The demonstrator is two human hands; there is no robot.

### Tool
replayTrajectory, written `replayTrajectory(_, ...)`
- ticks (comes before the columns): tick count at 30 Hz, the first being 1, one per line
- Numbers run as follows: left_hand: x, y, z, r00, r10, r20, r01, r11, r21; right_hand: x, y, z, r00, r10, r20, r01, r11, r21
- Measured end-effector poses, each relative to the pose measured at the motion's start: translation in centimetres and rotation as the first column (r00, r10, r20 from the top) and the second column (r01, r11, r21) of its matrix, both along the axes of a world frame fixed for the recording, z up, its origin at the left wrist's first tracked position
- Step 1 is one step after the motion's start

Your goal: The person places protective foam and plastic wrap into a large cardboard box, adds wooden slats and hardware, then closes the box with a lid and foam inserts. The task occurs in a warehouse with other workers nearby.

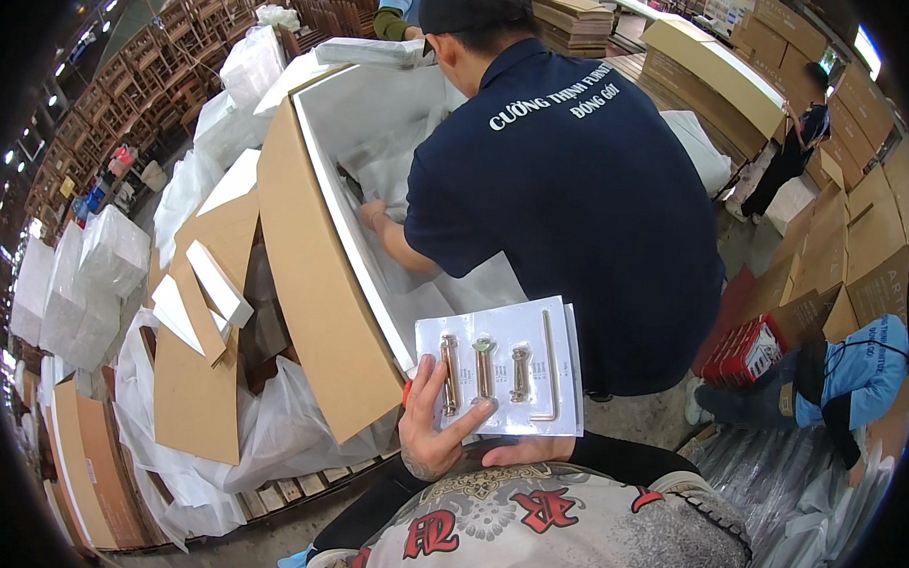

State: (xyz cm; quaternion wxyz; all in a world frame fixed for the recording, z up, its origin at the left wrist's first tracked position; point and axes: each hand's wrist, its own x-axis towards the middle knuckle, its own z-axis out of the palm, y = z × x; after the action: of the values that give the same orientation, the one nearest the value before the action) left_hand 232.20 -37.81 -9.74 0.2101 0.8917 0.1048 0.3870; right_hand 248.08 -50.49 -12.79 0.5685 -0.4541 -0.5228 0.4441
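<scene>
My left hand is closed on the left edge of a flat hardware pack, with fingers over its front. The white-backed pack holds several bolts of differing lengths under clear plastic, and a long L-shaped hex key along its right side. More sheets or packs show behind its right edge. Beneath the pack's lower edge, near my body, lies my right hand. The pack hides most of its fingers, so its grip cannot be made out. Just beyond the pack is a large open cardboard carton with white foam lining.
A co-worker in a dark shirt bends over the carton, one hand inside. Cardboard and foam pieces lie at left above plastic wrapping. Another person in light blue crouches at right near a red box. Stacked cartons stand behind.
</scene>
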Motion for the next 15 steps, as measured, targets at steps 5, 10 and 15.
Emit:
replayTrajectory(5, 0.2, -0.2, -0.3, 1.0, 0.02, 0.022, -0.02, 1.0, 0.005, 0.2, 0.0, -0.7, 1.0, 0.029, -0.007, -0.029, 0.999, -0.016)
replayTrajectory(10, 0.4, -0.2, -0.6, 0.999, 0.022, 0.038, -0.023, 0.999, 0.035, 0.5, -0.1, -1.3, 0.999, 0.051, -0.011, -0.051, 0.998, -0.022)
replayTrajectory(15, 0.6, -0.3, -0.7, 0.999, 0.012, 0.038, -0.014, 0.998, 0.056, 0.8, -0.1, -1.5, 0.997, 0.072, -0.008, -0.073, 0.997, -0.029)
